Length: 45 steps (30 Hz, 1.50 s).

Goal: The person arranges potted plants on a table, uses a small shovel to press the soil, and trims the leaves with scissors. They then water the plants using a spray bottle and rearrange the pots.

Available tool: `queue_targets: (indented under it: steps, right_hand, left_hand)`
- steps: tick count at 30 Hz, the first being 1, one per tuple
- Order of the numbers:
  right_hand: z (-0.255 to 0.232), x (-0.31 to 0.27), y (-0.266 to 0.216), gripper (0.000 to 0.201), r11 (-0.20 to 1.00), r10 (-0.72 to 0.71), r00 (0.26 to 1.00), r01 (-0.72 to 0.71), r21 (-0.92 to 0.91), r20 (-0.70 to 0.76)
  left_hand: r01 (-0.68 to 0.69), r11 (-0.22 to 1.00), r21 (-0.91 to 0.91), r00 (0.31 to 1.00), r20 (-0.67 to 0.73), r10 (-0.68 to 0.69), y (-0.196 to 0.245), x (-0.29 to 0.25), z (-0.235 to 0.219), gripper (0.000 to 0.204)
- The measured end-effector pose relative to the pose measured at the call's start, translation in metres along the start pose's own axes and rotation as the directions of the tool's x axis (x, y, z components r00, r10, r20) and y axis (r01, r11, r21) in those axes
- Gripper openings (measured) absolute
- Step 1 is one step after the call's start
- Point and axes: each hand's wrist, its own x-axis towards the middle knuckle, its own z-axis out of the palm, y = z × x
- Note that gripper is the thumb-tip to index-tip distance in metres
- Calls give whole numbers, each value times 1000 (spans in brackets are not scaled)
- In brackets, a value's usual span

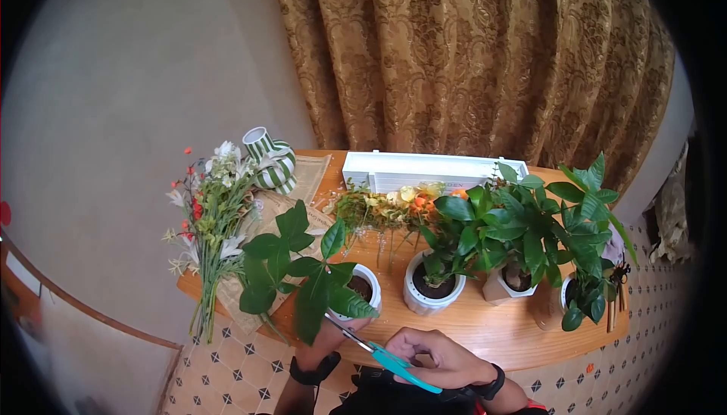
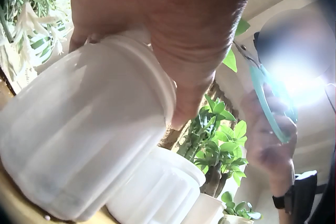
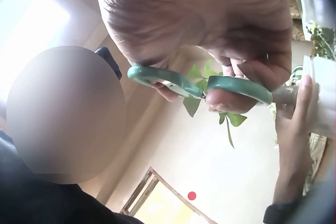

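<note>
In the head view my left hand is at the near side of the leftmost white pot, partly hidden by the leaves of its plant. The left wrist view has that left hand gripping the pot near its rim, with the thumb down one side. My right hand holds teal-handled scissors, their blades pointing at the low leaves. In the right wrist view, fingers of the right hand pass through the handle loops.
Several potted plants stand to the right on the wooden table. A white planter box is at the back, with cut flowers before it. Left are a flower bunch and a striped green-and-white vase.
</note>
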Motion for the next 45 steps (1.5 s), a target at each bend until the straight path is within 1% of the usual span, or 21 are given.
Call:
queue_targets:
  steps: [1,2,4,7,9,14,15,16,17,18,20,21,23,25,29,31,32,35,37,44,45]
  right_hand:
    - [-3,-5,3,34,998,-47,999,47,-34,2]
    - [-6,-10,5,30,993,-94,996,94,-68,6]
    - [-12,-23,3,31,996,-73,997,72,-47,-21]
    - [-20,-39,6,36,1000,-23,993,22,-13,-117]
    - [-27,-46,5,40,945,-103,972,29,-327,-211]
    - [-28,-43,-3,42,897,-249,895,70,-436,-371]
    - [-26,-39,-3,42,897,-250,894,70,-436,-371]
    - [-24,-34,-1,43,841,-347,846,90,-534,-405]
    - [-22,-28,0,43,773,-445,789,99,-626,-424]
    - [-19,-22,-3,43,772,-446,789,101,-627,-422]
    - [-14,-10,-10,46,487,-634,686,-5,-873,-358]
    - [-12,-5,-12,46,486,-636,685,-3,-874,-356]
    - [-10,4,-13,48,336,-717,635,-47,-941,-288]
    - [-8,9,-12,48,311,-718,637,-67,-948,-281]
    - [-3,21,-19,53,232,-737,636,-80,-969,-229]
    - [-2,26,-22,53,218,-739,639,-77,-973,-216]
    - [-2,28,-23,52,207,-734,647,-78,-975,-208]
    - [-2,33,-25,51,195,-726,659,-78,-978,-197]
    - [-2,35,-25,50,193,-723,663,-80,-978,-197]
    - [-4,37,-23,47,194,-727,655,-90,-977,-205]
    - [-4,37,-22,46,196,-726,656,-92,-976,-207]
  left_hand:
    - [-91,996,16,994,-56,92,4,3,-1,99]
    - [-92,996,15,994,-54,93,3,4,-2,99]
    - [-100,992,-73,994,45,104,-6,7,-7,112]
    - [-115,991,-74,989,88,121,-17,7,-9,115]
    - [-113,989,-94,984,127,124,-13,11,-12,116]
    - [-97,990,-98,969,217,116,-3,14,-17,118]
    - [-95,982,-165,970,207,128,-6,15,-16,106]
    - [-92,968,-232,971,195,139,-8,15,-16,93]
    - [-93,968,-232,971,194,140,-9,15,-18,93]
    - [-110,974,-198,968,203,151,-11,15,-21,94]
    - [-128,978,-162,964,211,161,-9,15,-23,96]
    - [-152,978,-144,964,195,179,-5,16,-23,96]
    - [-177,976,-124,964,177,198,-4,15,-24,96]
    - [-99,987,-131,974,193,123,-13,9,-24,111]
    - [39,976,-215,970,241,14,-35,2,-16,105]
    - [-108,978,-177,968,205,144,-20,8,-18,86]
    - [-109,978,-177,969,203,144,-16,10,-20,86]
    - [-230,973,23,956,192,222,-8,11,-22,83]
    - [-139,983,-123,978,136,156,-6,7,-18,80]
    - [38,976,-216,991,137,-8,0,-4,-3,76]
    - [42,976,-213,996,81,-25,-1,-7,1,75]
